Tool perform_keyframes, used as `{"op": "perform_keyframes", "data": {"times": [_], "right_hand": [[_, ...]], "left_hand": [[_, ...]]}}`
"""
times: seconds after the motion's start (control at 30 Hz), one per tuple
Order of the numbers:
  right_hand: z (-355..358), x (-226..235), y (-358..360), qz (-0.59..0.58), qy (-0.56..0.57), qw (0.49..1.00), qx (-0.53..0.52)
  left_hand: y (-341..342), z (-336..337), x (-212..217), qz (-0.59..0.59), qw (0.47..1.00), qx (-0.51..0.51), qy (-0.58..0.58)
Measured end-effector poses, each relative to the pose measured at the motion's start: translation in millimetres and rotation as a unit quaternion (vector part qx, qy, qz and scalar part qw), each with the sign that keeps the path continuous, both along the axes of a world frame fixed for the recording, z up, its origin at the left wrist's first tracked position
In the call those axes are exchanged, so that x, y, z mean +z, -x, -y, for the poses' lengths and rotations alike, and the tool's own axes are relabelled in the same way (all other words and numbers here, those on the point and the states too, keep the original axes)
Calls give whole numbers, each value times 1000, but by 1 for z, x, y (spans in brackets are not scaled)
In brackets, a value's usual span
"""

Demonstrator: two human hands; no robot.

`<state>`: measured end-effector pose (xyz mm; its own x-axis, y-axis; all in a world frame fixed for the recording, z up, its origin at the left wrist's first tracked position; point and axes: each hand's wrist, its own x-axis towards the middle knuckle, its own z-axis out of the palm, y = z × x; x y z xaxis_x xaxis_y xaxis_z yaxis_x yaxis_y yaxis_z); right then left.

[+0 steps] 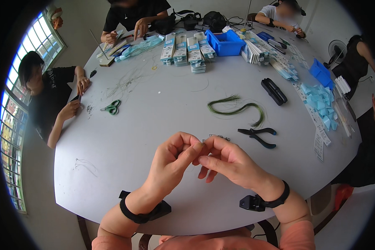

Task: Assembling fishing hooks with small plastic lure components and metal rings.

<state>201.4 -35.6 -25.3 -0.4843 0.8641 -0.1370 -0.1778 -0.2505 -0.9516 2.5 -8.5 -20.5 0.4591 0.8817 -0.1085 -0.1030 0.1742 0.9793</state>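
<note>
My left hand [176, 160] and my right hand [231, 160] meet above the near middle of the table. Thumb and fingers of each are pinched at one spot, on something too small to make out. Just beyond the fingertips, a few tiny dark metal pieces [223, 137] lie on the tabletop, partly hidden by my right hand. Pliers with black-and-blue handles [258, 136] rest to the right of them. Farther off lies a curved bundle of thin green line [237, 111].
Green-handled scissors [111, 107] and loose thin strands [85, 164] lie to the left. A black case [273, 91] sits at right. Stacked printed cards [181, 50], a blue bin [225, 43] and light-blue strips [321, 102] line the far side. Several people work around the table [125, 175].
</note>
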Motion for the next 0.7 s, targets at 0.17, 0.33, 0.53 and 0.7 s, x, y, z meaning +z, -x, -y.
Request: {"op": "perform_keyframes", "data": {"times": [0.17,0.33,0.53,0.7], "right_hand": [[0,-1,-3,19,-18,1000,-17],[-1,2,-10,33,-21,999,-19],[-1,0,-10,28,-16,999,-21],[1,1,-8,91,-62,994,6]], "left_hand": [[1,2,3,-4,1000,-8,-1],[0,2,6,10,1000,-12,6],[-2,3,5,4,1000,-2,0],[3,0,2,-10,1000,-8,9]]}}
